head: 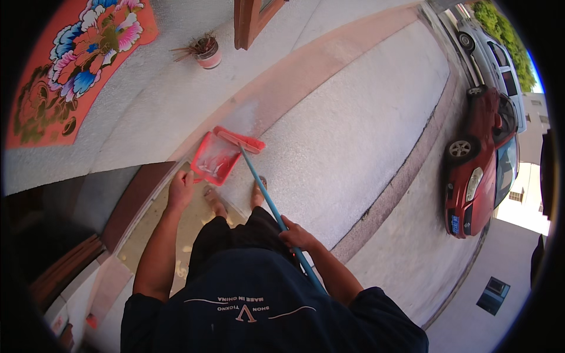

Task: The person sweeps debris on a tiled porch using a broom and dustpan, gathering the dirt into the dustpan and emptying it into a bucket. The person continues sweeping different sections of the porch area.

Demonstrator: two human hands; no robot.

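Note:
My left hand (pixel 180 190) grips the short handle of a red plastic dustpan (pixel 216 159), which is in front of my feet. Pale dust or debris lies in its pan. Around the blue pole of a broom (pixel 270 200) closes my right hand (pixel 296 234); the pole slants down and away from my right side. The broom's red head (pixel 240 140) is at the open far edge of the dustpan, its bristles pointing away from me. Whether the bristles touch the floor or the pan's lip cannot be made out.
A potted plant (pixel 207 52) stands at the far left, near a brown wooden frame (pixel 254 22). Flower-painted red panel (pixel 84 66) fills the upper left. A doorway sill (pixel 141 198) lies left of my feet. On the right, a red car (pixel 479 163) and a silver vehicle (pixel 496 61) are parked beyond a kerb (pixel 388 194).

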